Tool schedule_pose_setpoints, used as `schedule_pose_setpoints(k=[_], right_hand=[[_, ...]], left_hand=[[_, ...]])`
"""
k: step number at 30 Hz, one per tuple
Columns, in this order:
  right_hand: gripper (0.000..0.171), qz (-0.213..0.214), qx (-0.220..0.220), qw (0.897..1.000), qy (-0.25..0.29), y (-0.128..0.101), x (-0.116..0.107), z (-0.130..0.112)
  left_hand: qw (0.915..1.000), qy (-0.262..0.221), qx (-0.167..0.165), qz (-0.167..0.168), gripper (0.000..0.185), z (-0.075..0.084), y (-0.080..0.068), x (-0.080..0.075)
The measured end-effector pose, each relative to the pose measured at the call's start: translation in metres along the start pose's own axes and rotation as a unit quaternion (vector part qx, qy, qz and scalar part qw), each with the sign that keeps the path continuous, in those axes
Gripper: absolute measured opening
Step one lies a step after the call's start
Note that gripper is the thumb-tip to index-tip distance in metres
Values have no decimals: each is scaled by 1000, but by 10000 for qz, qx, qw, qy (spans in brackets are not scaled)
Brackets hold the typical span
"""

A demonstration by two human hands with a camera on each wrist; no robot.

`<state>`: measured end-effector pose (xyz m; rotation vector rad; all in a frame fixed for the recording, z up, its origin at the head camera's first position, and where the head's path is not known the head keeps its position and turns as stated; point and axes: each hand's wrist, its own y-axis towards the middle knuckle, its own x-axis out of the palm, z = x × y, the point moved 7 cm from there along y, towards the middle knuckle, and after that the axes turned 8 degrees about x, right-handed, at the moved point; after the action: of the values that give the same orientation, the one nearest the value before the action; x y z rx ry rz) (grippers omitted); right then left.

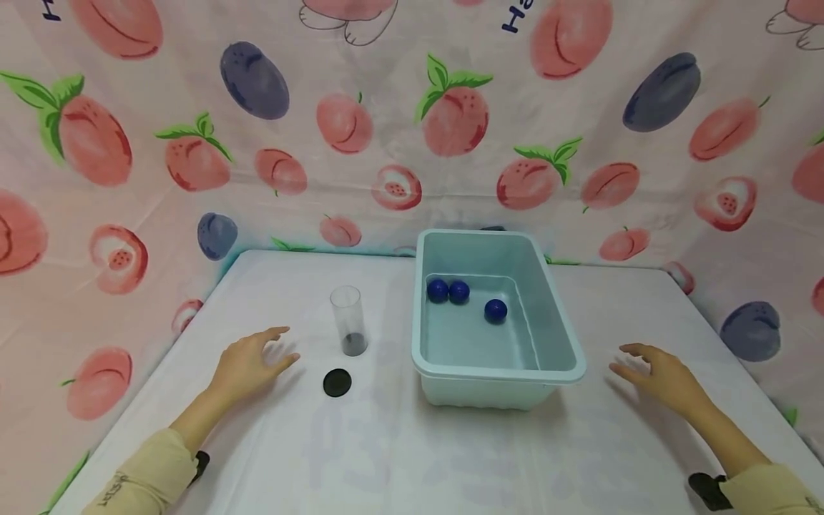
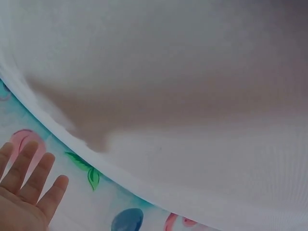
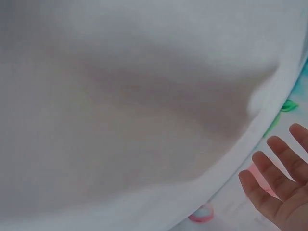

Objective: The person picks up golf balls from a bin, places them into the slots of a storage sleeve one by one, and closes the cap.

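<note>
Both hands are spread and holding nothing, so honestly the risk is the left hand [image 1: 247, 365] clipping the tall clear tube [image 1: 348, 321] just left of the bin [image 1: 560, 325] and tipping it, while the right hand [image 1: 663, 375] hovers right of the bin.

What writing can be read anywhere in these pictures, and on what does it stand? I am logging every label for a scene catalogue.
"Ha": dark blue letters, cut off by the top edge, on the fruit-printed backdrop cloth.
A dark blue stroke at the top left corner of the same cloth: too cropped to read.
Dark lettering on the beige left sleeve: too small to read.
No text on the clear plastic cup, black round lid or light blue plastic tub.
</note>
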<state>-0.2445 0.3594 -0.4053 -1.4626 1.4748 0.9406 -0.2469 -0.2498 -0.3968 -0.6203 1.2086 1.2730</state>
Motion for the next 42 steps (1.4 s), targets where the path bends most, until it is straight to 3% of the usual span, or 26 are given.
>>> schedule_pose_setpoints(k=[8,17,21,29,35,39,42], right_hand=[[33,854,-534,9927,665,-5,-19,-17],[31,973,-289,9898,1003,-3,-31,-29],[36,831,-59,9855,1481,0,-34,-33],[49,75,262,9546,2967,6,-35,-44],[12,-278,256,9265,3743,8,-39,-52],[12,-546,325,9059,4187,10,-40,-57],[11,-668,359,8975,4344,12,-41,-63]], left_hand=[[9998,-140,80,140,57,4,8,-7],[9969,-788,-41,3,62,13,22,-5],[9938,-1102,-148,-26,64,16,28,-3],[9825,-1821,-339,-200,74,26,39,6],[9638,-2640,-293,-226,80,37,49,13],[9502,-3094,-308,-214,82,42,55,19],[9413,-3355,-337,-155,81,44,60,23]])
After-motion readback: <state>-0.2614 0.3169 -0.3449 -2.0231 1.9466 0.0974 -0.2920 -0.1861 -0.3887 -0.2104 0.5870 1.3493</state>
